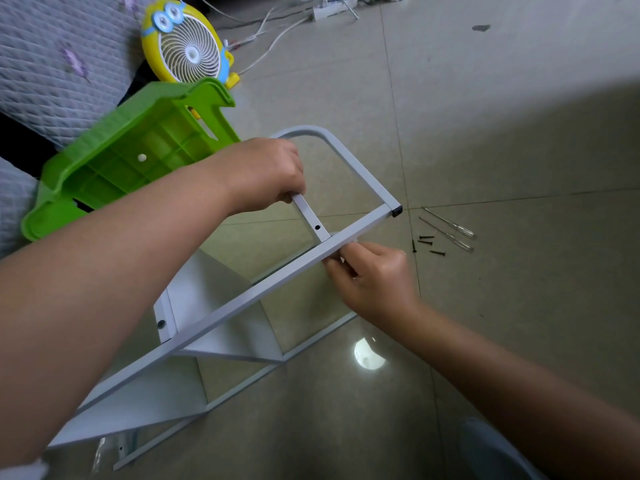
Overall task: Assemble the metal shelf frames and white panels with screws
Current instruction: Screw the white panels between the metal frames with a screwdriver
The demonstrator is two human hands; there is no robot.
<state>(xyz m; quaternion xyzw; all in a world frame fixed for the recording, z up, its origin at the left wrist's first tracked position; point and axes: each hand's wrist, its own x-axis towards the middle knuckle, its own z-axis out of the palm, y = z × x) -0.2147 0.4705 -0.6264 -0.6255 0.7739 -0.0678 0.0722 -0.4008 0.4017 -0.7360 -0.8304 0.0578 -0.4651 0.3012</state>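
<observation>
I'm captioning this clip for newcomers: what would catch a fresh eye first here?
At centre, the left hand grips the crossbar of a pale grey metal shelf frame while the right hand pinches its long rail. Upper left, a green plastic stool lies overturned near a yellow cartoon-faced fan.

Setting: a home, living room or bedroom, cannot tell which. Glossy beige tiled floor (485,116) with dark grout lines. Quilted grey cover (52,64) with purple flower print at 10 o'clock, over a sofa or a bed. Cartoon-faced yellow desk fan (187,46) at 11 o'clock. Overturned green plastic stool (138,150) just beside the cover. White power strip (329,10) with loose white cables (270,46) at 12 o'clock.
</observation>
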